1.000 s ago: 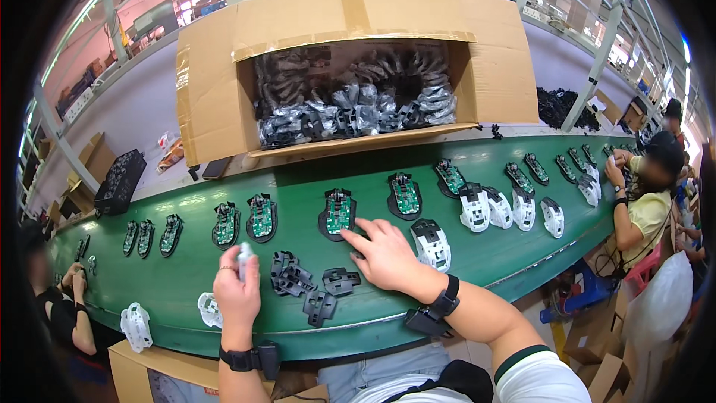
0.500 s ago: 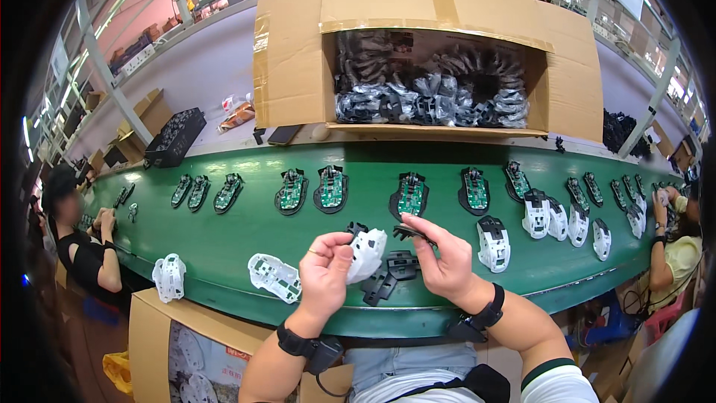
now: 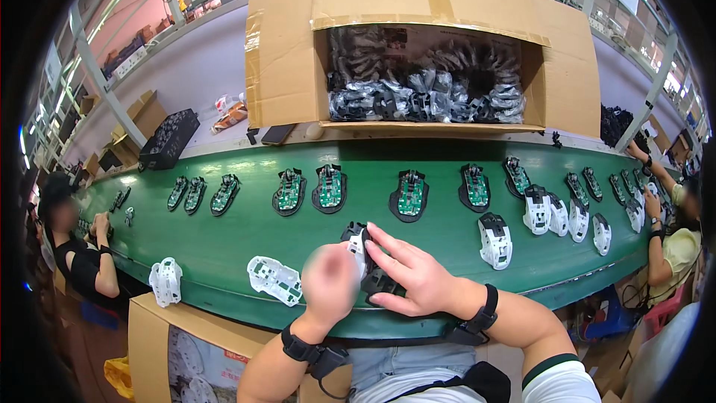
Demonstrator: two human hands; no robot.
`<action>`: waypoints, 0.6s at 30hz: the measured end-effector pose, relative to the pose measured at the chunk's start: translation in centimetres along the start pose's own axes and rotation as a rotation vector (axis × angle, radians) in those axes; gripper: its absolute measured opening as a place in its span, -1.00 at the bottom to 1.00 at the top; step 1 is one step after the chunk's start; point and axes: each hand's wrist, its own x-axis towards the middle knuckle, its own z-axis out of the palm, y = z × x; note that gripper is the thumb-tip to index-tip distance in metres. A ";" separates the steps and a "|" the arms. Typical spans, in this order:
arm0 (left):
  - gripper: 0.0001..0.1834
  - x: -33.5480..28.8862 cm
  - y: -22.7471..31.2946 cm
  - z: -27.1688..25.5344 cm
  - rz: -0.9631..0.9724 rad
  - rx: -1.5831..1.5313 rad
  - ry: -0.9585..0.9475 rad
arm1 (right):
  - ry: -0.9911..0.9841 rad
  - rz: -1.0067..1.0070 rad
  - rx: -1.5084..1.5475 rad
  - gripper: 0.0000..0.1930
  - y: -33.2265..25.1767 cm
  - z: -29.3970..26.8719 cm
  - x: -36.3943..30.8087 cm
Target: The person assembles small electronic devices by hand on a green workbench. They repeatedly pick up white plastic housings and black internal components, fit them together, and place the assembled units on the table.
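Note:
A white mouse shell [image 3: 360, 254] with a black top piece [image 3: 355, 231] is between my hands, above the near edge of the green bench. My left hand [image 3: 330, 283] is closed round its left side; the fingers there are blurred. My right hand [image 3: 418, 272] lies along the other side, its long fingertips pressing the black piece against the shell and its thumb apart, lower down. Loose black plastic parts [image 3: 379, 283] rest on the bench just beneath, partly covered by the right hand. An open white shell [image 3: 274, 280] lies left of my left hand.
Mouse bases with green circuit boards [image 3: 410, 194] stand in a row across the green bench [image 3: 253, 235]. White shells with black tops [image 3: 494, 241] sit to the right, another white shell [image 3: 165, 281] far left. Behind is a carton [image 3: 283, 67] of bagged parts. Co-workers sit at both sides.
My right hand has moved left, bringing its black piece against the white shell. The shell has turned and is now mostly covered by my hands. The right co-worker's arm now reaches up toward the back.

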 end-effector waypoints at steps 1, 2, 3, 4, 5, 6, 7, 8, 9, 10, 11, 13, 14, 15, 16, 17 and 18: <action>-0.70 -0.1 0.0 0.1 0.002 0.015 -0.001 | 0.006 0.009 -0.007 -0.18 0.3 0.2 -0.2; -0.70 -0.3 0.0 0.1 0.004 0.030 -0.003 | 0.012 0.018 -0.014 -0.16 0.9 0.6 -0.6; -0.68 -0.3 0.0 -0.2 -0.016 0.068 -0.070 | 0.014 0.027 -0.024 -0.14 1.0 0.5 -0.7; -0.64 -0.3 0.2 -0.7 -0.037 0.106 -0.137 | 0.045 0.051 0.007 -0.13 1.1 0.4 -0.7; -0.61 -0.2 0.3 -1.0 -0.058 0.143 -0.205 | 0.076 0.076 0.037 -0.11 1.0 0.0 -0.6; -0.56 -0.3 0.2 -1.2 -0.060 0.103 -0.248 | 0.104 0.098 0.070 -0.09 0.9 -0.2 -0.5; -0.51 -0.4 0.0 -1.2 -0.062 0.063 -0.291 | 0.061 0.160 0.116 -0.13 0.9 -0.1 -0.6; -0.46 -0.4 -0.1 -1.3 -0.065 0.022 -0.334 | 0.018 0.222 0.162 -0.17 1.0 0.0 -0.7; -0.30 -0.4 -0.1 -1.4 -0.106 0.020 -0.351 | -0.024 0.284 0.206 -0.21 1.1 0.1 -0.8; -0.27 -0.5 -0.3 -1.5 -0.082 0.063 -0.353 | -0.066 0.345 0.251 -0.25 1.1 0.1 -0.9; -0.24 -0.6 -0.6 -1.6 -0.059 0.105 -0.355 | -0.040 0.339 0.237 -0.27 1.1 0.2 -0.9; -0.25 -0.5 -0.4 -1.4 -0.019 0.131 -0.329 | 0.018 0.325 0.213 -0.30 0.9 0.5 -0.9; -0.28 -0.5 -0.3 -1.0 -0.003 0.109 -0.300 | 0.016 0.312 0.207 -0.32 1.1 0.4 -0.9; -0.31 -0.4 -0.1 -0.5 0.013 0.090 -0.274 | 0.018 0.300 0.200 -0.33 1.4 0.3 -0.9; -0.38 -0.4 0.0 -0.2 0.076 0.230 -0.253 | 0.019 0.288 0.193 -0.35 1.7 0.3 -0.9; -0.44 -0.3 0.1 0.1 0.140 0.371 -0.231 | 0.052 0.237 0.168 -0.36 2.0 0.4 -0.9; -0.50 -0.1 0.1 0.3 0.201 0.508 -0.208 | 0.083 0.190 0.143 -0.37 2.2 0.6 -1.0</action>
